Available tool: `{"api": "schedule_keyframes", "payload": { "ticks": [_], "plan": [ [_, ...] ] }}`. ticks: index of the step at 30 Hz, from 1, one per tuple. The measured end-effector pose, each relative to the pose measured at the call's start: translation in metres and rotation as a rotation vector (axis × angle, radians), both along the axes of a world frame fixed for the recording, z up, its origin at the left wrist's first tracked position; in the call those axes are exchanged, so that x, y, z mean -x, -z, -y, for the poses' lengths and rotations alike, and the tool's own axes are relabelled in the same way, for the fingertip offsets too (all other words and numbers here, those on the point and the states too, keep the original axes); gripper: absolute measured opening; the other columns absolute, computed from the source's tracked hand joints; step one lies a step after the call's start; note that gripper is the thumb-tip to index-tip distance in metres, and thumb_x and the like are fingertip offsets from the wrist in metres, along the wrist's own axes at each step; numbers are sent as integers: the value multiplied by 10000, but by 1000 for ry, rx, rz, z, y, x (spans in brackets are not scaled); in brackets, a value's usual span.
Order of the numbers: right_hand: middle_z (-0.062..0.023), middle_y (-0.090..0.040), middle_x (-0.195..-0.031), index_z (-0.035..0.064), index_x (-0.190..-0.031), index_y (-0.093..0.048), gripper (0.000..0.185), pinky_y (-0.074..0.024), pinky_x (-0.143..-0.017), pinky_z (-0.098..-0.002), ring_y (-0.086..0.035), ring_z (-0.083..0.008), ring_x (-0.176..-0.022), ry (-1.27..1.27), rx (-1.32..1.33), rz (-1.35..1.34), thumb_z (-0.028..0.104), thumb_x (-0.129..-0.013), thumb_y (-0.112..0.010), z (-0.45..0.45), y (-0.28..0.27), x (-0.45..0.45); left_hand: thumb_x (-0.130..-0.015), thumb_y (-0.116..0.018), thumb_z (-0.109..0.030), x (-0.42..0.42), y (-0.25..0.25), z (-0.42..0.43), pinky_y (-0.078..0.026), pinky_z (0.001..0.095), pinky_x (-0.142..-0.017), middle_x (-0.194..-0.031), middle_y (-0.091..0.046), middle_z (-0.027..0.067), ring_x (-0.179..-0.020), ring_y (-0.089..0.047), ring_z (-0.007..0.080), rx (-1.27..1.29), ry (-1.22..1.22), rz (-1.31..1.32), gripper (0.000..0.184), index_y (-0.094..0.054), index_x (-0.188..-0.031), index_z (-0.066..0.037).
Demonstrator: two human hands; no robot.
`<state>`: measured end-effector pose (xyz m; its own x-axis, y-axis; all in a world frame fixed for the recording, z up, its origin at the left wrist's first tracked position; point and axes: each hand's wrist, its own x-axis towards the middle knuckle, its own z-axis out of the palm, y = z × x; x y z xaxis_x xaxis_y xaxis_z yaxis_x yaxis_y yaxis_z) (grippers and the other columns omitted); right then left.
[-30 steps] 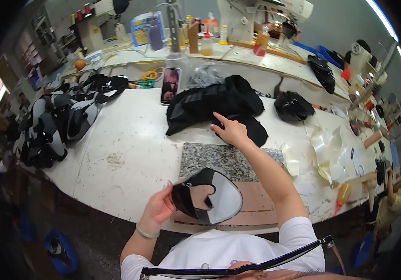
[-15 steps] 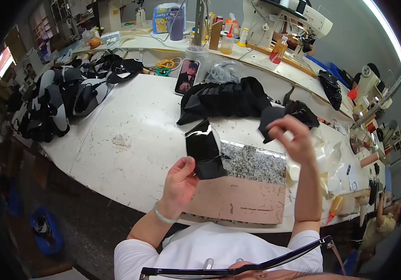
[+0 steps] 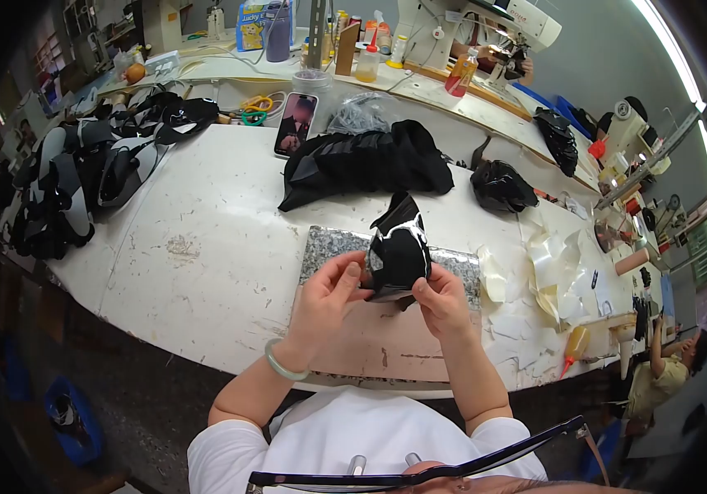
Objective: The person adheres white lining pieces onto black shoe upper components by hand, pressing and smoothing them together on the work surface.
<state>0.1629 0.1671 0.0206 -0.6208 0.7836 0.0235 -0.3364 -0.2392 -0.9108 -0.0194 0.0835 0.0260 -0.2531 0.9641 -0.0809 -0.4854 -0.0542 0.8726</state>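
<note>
A glossy black material piece, seemingly patent leather, is held up and curved between my two hands. My left hand pinches its left edge, thumb on top. On its lower right edge, my right hand is closed with thumb and fingertips. Whether a second, matte piece lies against the glossy one, I cannot tell. Below the hands is a speckled granite slab, its near part covered by a pinkish-tan board. Behind it lies a row of overlapping black pieces.
Black and grey shoe parts are heaped at the left. A phone leans near scissors. Another black bundle, crumpled translucent sheets and a yellow bottle lie right. A sewing machine stands behind; a person is far right.
My right hand has come down and left from the far right side to the glossy piece, where the matte dark piece it carried no longer shows separately. The view has shifted slightly.
</note>
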Motion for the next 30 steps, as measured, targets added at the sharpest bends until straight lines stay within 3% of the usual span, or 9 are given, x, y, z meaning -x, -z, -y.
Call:
{"api": "schedule_keyframes", "payload": {
  "ticks": [6,9,12,15,20,23,24,28,30],
  "plan": [
    [-31,-633,-997,-24,-1105,-593,334,-417,-719,-199,-535,-56,-821,45,19,-48,156,-852,-713,4,0,-10,-979,-520,-245,9,0,-18,-525,252,-803,-998,-650,63,-892,-610,100,30,339,-211,324,-622,-1116,30],
    [-50,-634,-1039,-33,-1116,-590,381,-433,-741,-212,-563,-75,-884,87,-7,-73,157,-822,-743,16,-6,-17,-965,-546,-282,7,-7,-21,-525,239,-749,-891,-665,44,-813,-615,91,48,343,-330,336,-657,-1043,25],
    [-57,-636,-1060,-35,-1125,-589,427,-448,-766,-227,-578,-95,-927,68,-22,-89,156,-790,-772,20,-3,-28,-950,-570,-301,12,2,-24,-515,227,-700,-842,-667,28,-774,-607,81,41,499,-299,324,-685,-993,-1],
    [-53,-633,-1067,-34,-1121,-597,445,-452,-776,-236,-577,-111,-945,54,-23,-61,160,-769,-790,23,-6,-32,-934,-600,-256,8,-13,-18,-497,208,-658,-817,-669,21,-757,-607,78,16,458,-183,265,-701,-943,-11],
    [-99,-577,-1184,-48,-1074,-611,416,-444,-791,-239,-527,-135,-1066,106,-228,107,147,-753,-791,25,-19,-30,-925,-574,-110,-1,-12,-17,-545,265,-774,-921,-653,48,-820,-626,122,89,419,185,149,-646,-993,2],
    [-123,-533,-1254,-54,-1097,-597,433,-438,-826,-253,-482,-151,-1151,197,-128,101,104,-737,-780,25,-29,-42,-925,-540,-58,-16,-12,-25,-550,316,-855,-1005,-629,70,-910,-620,145,95,425,376,153,-599,-1048,14],
    [-111,-564,-1189,-63,-1147,-572,468,-439,-855,-267,-527,-162,-1091,257,-49,30,53,-732,-756,27,-32,-46,-926,-528,-46,-21,-12,-28,-549,333,-880,-1032,-620,77,-941,-616,152,97,442,421,162,-583,-1065,17],
    [-90,-608,-1044,-77,-1171,-537,513,-480,-802,-251,-596,-154,-930,344,-33,-67,24,-722,-762,36,-38,-61,-934,-521,-64,-45,-14,-39,-530,306,-884,-1035,-620,76,-979,-605,139,116,488,325,168,-583,-1064,22],
    [-112,-611,-1062,-78,-1191,-522,544,-493,-766,-239,-601,-160,-954,432,-83,10,13,-716,-771,39,-39,-65,-939,-523,-83,-57,-13,-42,-521,308,-883,-1022,-633,69,-953,-619,139,106,517,193,164,-593,-1057,7]
  ]
}}
